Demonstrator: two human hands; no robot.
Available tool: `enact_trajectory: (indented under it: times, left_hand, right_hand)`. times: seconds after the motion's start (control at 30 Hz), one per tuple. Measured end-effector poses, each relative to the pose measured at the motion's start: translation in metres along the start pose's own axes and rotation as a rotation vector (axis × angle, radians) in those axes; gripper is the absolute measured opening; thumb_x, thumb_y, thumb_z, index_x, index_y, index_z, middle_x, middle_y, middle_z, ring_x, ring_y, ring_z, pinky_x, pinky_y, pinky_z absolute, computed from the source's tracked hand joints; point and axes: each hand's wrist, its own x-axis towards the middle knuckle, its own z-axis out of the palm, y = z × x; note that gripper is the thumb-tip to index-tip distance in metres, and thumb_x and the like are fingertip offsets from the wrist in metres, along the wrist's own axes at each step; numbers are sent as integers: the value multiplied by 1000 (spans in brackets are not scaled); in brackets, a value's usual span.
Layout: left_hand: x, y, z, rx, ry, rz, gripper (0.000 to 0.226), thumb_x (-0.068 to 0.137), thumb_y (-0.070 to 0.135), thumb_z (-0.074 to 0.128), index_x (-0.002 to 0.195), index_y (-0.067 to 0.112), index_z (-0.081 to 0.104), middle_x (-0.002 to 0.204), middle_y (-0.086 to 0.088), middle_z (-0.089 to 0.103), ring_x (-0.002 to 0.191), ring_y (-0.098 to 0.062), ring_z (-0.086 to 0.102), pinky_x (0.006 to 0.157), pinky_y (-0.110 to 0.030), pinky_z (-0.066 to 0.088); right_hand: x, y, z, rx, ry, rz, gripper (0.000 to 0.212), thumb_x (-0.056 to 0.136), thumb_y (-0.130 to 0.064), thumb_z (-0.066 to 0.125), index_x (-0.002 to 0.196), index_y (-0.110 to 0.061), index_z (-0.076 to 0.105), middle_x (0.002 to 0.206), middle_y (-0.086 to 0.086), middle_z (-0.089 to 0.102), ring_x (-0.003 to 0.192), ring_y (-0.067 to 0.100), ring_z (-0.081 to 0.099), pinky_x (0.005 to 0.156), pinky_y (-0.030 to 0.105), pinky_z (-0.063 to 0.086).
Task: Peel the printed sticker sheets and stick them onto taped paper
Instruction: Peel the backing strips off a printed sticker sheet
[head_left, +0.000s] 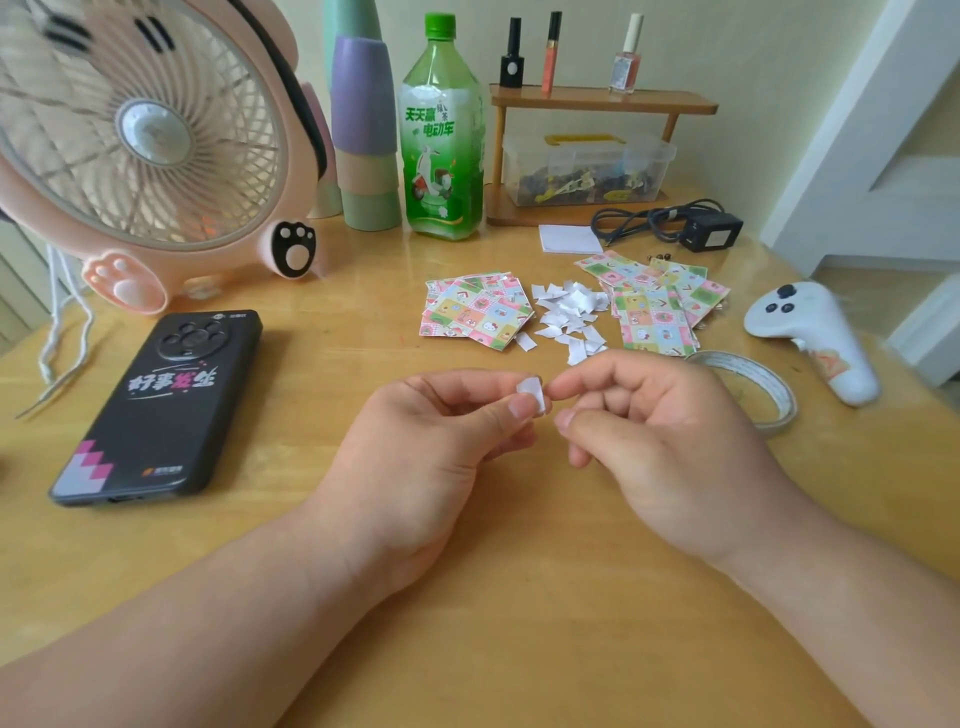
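A small white piece (532, 394), either a bit of backing or of tape, sits at table centre, raised a little above the wooden table (519, 597) and pinched between the thumb and forefinger of the left hand (431, 441). The right hand (654, 431) meets it from the other side with its fingers curled in. The forefinger tip lies right at the piece's edge with the thumb just below, but I cannot tell whether they grip it or only pick at it. This looks like the peeling step, a layer being worked loose. Beyond the hands, a heap of white paper scraps (569, 312) lies between two fanned stacks of printed sticker sheets, the left stack (475, 309) and the right stack (657, 306). The scraps suggest many peels are already done, though which stack is finished and which is waiting cannot be read from here. A roll of clear tape (753, 389) rests just right of the right hand, and a white paper pad (569, 239) lies further back. Around them stand a dark phone (161, 405), a pink fan (140, 140), a green tea bottle (441, 135) and a white controller (810, 338).
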Motion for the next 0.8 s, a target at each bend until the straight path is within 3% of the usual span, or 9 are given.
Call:
enact_trajectory:
  times: [0.2,0.33,0.53,0.7,0.8]
  left_hand:
    - [0,-1,-3,20,-26,-46,16,71,7,84,87,7,81,99,-23,75,106,-45,69,105,-47,52]
    - [-2,2,-2,-5,-31,-65,17,69,4,86,85,8,81,93,-17,76,93,-28,71,107,-48,50]
    - [0,6,0,-29,-9,-8,15,65,3,86,77,11,81,82,-11,76,85,-24,72,107,-50,51]
    - [2,-3,-3,-17,14,26,11,79,5,79,88,9,82,95,-12,78,101,-24,71,113,-50,44]
    - [3,-8,-1,-91,-50,-16,25,79,3,67,102,2,78,111,-16,76,117,-30,68,114,-49,43]
  right_hand:
    - [0,-1,-1,-14,-8,17,17,89,1,67,92,-15,72,60,4,66,55,7,58,55,13,43]
    - [0,-1,-1,-33,8,19,17,88,1,67,91,-15,72,59,2,66,54,8,55,53,14,42]
    - [0,-3,-1,-14,26,10,11,84,-8,71,91,-16,73,59,2,66,53,8,54,52,14,40]
    - [-2,-7,0,59,97,-23,12,87,6,66,82,-5,68,55,5,61,42,1,47,45,10,35]
    - [-3,-8,1,58,96,-34,15,87,5,67,75,-5,68,52,6,61,39,3,44,42,12,33]
